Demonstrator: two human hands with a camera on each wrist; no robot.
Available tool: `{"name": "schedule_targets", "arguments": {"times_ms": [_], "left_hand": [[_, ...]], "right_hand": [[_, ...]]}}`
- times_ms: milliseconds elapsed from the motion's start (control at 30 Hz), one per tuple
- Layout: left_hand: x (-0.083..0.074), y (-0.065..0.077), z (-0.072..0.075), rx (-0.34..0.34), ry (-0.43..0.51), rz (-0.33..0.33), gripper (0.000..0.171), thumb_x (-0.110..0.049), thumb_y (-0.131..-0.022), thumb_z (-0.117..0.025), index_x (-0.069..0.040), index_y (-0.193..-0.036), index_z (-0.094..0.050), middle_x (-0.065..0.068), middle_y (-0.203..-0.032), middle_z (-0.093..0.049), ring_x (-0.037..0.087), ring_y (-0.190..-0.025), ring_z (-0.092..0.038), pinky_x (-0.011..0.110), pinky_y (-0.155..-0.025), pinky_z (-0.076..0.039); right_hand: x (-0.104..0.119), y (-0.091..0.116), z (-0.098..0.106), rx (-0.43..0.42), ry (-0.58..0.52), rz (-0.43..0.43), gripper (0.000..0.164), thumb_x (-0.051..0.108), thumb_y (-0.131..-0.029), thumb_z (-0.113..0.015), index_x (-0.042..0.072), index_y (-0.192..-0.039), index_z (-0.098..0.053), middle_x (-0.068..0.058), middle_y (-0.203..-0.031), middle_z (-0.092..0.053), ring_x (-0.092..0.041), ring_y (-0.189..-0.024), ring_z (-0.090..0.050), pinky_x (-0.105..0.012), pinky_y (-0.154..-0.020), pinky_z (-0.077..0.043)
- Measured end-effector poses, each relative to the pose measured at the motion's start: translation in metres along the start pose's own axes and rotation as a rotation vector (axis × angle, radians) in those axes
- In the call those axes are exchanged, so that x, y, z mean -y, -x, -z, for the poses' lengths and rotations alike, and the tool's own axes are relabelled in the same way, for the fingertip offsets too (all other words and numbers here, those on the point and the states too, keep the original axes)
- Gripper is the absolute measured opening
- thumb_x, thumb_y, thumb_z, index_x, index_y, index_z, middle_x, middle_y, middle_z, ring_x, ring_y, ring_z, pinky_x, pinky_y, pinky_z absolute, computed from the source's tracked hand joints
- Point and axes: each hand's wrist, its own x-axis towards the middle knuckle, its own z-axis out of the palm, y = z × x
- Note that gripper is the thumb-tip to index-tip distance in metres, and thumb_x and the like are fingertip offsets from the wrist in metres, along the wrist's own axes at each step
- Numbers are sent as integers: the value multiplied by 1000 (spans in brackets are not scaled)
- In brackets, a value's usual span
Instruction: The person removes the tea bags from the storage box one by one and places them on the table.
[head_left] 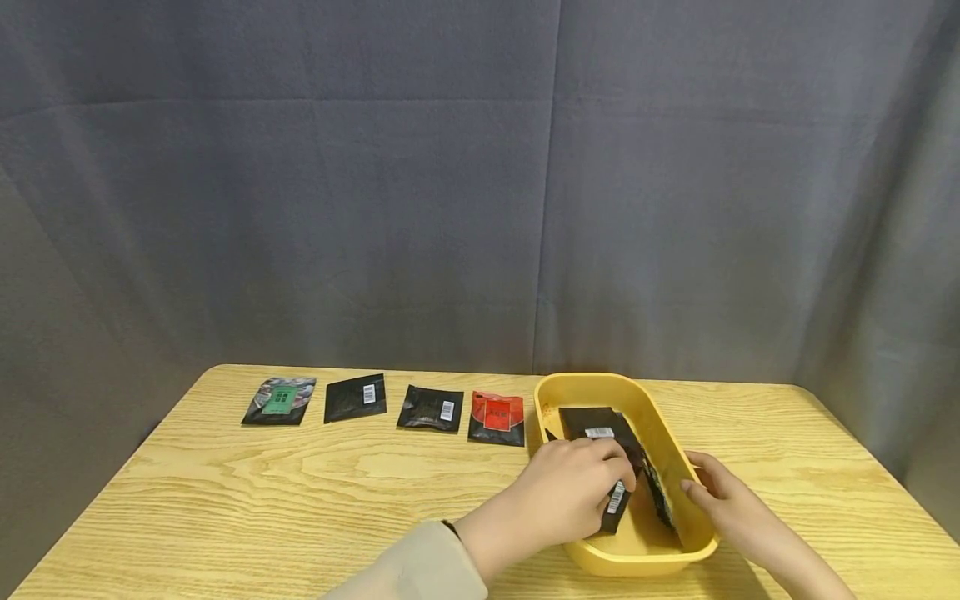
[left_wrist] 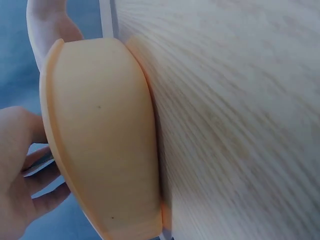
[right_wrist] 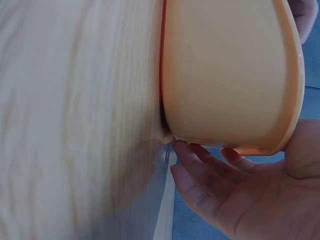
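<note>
A yellow plastic bin (head_left: 600,385) stands on the table, with several black sachets (head_left: 588,419) inside, some leaning against its right wall. My left hand (head_left: 573,487) reaches over the near left side, fingers curled down around a black sachet with a barcode label (head_left: 616,498). In the left wrist view, a thin dark edge (left_wrist: 42,162) shows between the fingers; the bin wall (left_wrist: 100,125) hides the rest. At the bin's right side, my right hand (head_left: 723,500) grips the wall, thumb over the rim and fingers against the outside (right_wrist: 225,177).
Left of the bin lies a row of flat sachets: a red-and-black one (head_left: 497,417), a black one (head_left: 431,408), another black one (head_left: 356,398) and one with a green label (head_left: 279,401). Behind the wooden table (head_left: 300,500) hangs a grey curtain (head_left: 420,208).
</note>
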Motion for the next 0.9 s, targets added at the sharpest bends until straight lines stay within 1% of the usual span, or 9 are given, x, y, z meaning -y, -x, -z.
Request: {"name": "schedule_targets", "arguments": {"times_ms": [67,200,367,433,567,667,767,833,900], "left_hand": [[-1,1,2,-42,9,-33,33,-13,-80,-77,-31,-106,-72,-14,-113,-62,3,-100,-62,21,-71,-52],[-3,4,3,-112,43,-87,37,-12,-79,-81,-28,-111,-70,-12,-117,-61,3,-105,-60,18,-74,-52],[-7,8,8,-154,88,-126,48,-8,-77,-83,-25,-119,-67,-10,-124,-59,4,-107,-60,14,-74,-50],[-9,10,11,-177,86,-144,52,-6,-76,-83,-24,-122,-66,-9,-126,-59,4,-107,-61,14,-77,-50],[-10,13,17,-242,66,-172,60,-3,-73,-83,-22,-126,-63,-9,-123,-61,5,-109,-61,15,-89,-47],[-9,17,21,-272,57,-180,60,-2,-72,-81,-21,-126,-63,-10,-117,-64,5,-109,-62,16,-95,-45],[-4,21,25,-295,48,-182,57,-1,-70,-80,-21,-122,-66,-11,-109,-65,5,-103,-63,15,-93,-46],[0,24,27,-324,41,-185,49,1,-74,-76,-21,-118,-68,-11,-106,-66,5,-99,-63,16,-89,-47],[5,27,29,-368,30,-179,41,3,-80,-71,-21,-113,-70,-11,-104,-67,5,-94,-64,16,-84,-50]], "right_hand": [[0,0,0,-3,3,3,42,0,-104,-42,-17,-140,-29,-38,-130,-50,-37,-111,-60,-33,-80,-55],[1,1,1,-4,14,3,41,0,-104,-42,-17,-139,-30,-37,-129,-51,-36,-110,-59,-31,-79,-54],[2,1,2,4,48,-11,42,3,-105,-42,-16,-141,-30,-37,-131,-50,-38,-115,-57,-34,-82,-53],[2,1,3,1,58,-13,43,2,-105,-42,-16,-141,-30,-37,-132,-49,-40,-117,-56,-36,-84,-53],[1,1,3,-1,71,-11,43,2,-105,-43,-16,-141,-30,-39,-133,-48,-43,-120,-53,-40,-87,-52],[2,1,2,-2,70,-17,43,2,-105,-42,-16,-141,-30,-40,-134,-47,-44,-120,-53,-40,-88,-52],[3,0,0,-5,51,-26,43,1,-104,-42,-16,-141,-29,-40,-134,-46,-44,-120,-53,-38,-86,-53],[3,0,-1,-7,33,-29,42,0,-104,-41,-16,-141,-28,-40,-133,-46,-43,-118,-55,-36,-85,-53],[4,0,-2,-12,26,-18,42,-1,-104,-41,-17,-141,-29,-40,-132,-47,-41,-116,-56,-34,-83,-54]]}}
